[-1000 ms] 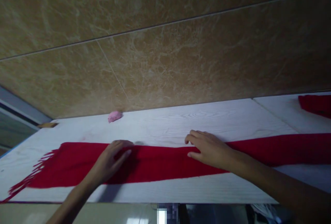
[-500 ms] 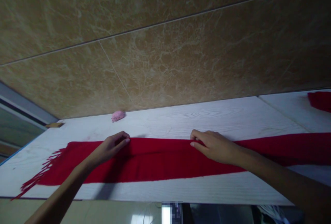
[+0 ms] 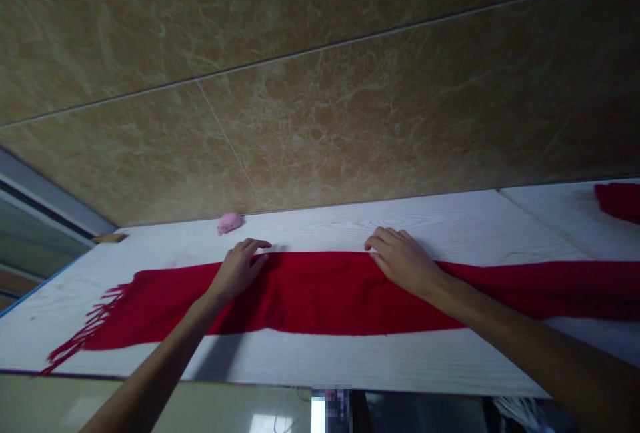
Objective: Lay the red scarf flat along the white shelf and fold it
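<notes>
A long red scarf (image 3: 325, 293) lies stretched flat across a white wood-grain tabletop, its fringe (image 3: 90, 326) at the left end. My left hand (image 3: 243, 269) is at the scarf's far edge, thumb on the cloth and fingers reaching past it, with a small gap between. Farther right, my right hand (image 3: 403, 261) rests at the same edge, fingers curled towards the thumb around the cloth. The scarf between my hands bulges slightly towards the wall. My right forearm covers part of it.
A small pink pig-like toy (image 3: 230, 223) sits by the tiled wall (image 3: 320, 139). Another piece of red cloth (image 3: 620, 201) lies at the far right. A small brown block (image 3: 110, 237) is in the left corner. The table's front edge (image 3: 280, 385) runs below the scarf.
Both hands have moved away from me towards the wall, and the middle of the scarf has shifted with them. The left hand also moved right, and its fingers are straighter.
</notes>
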### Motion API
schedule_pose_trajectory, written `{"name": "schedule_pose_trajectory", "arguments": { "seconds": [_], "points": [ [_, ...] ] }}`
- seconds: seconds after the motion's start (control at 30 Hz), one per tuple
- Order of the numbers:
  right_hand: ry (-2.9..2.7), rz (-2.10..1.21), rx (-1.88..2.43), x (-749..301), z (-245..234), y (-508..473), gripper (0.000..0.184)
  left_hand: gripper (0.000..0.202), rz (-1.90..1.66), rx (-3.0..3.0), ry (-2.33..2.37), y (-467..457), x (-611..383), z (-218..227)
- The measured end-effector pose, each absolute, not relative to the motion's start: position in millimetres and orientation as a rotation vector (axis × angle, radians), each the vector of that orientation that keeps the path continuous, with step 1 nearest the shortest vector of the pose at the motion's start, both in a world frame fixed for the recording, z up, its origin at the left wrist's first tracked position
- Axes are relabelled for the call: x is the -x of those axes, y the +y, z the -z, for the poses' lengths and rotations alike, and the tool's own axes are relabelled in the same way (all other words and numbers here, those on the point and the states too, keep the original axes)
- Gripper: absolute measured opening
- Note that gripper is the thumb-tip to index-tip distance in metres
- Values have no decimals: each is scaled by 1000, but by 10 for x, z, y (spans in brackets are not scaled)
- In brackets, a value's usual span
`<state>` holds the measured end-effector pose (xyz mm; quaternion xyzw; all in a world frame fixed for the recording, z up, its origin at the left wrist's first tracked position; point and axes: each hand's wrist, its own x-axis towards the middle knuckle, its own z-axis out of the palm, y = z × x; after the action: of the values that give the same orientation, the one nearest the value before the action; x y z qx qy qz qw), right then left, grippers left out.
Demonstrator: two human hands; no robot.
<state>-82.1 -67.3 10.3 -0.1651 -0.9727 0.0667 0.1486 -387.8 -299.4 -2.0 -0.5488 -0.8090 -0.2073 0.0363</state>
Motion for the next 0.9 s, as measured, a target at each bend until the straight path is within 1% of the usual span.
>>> {"name": "schedule_pose_trajectory", "arguments": {
  "seconds": [0.17,0.23,0.37,0.47,0.53,0.67,0.8,0.9],
  "points": [
    [-2925,-448,-6,752,-221,-1139,8,23,635,1987,-2278,-3425,3374,-87],
    [-2999,-553,-109,706,-202,-1252,7,24,600,1871,-2330,-3727,3390,-59],
    [-3062,-725,5,581,-69,-1184,13,35,473,1177,-2560,-4527,3845,129],
    [-3062,-809,166,493,15,-985,7,51,246,804,-2737,-5106,4226,322],
    [-3076,-847,236,451,28,-872,3,54,153,845,-2778,-5379,4407,449],
    [-3150,-954,292,402,-17,-769,9,56,120,1023,-2859,-5611,4658,568],
    [-3135,-1039,282,379,-68,-766,18,66,176,999,-2932,-5600,4805,419],
    [-3137,-1025,216,398,-102,-841,10,68,295,1085,-2921,-5550,4787,203]
  ]
}}
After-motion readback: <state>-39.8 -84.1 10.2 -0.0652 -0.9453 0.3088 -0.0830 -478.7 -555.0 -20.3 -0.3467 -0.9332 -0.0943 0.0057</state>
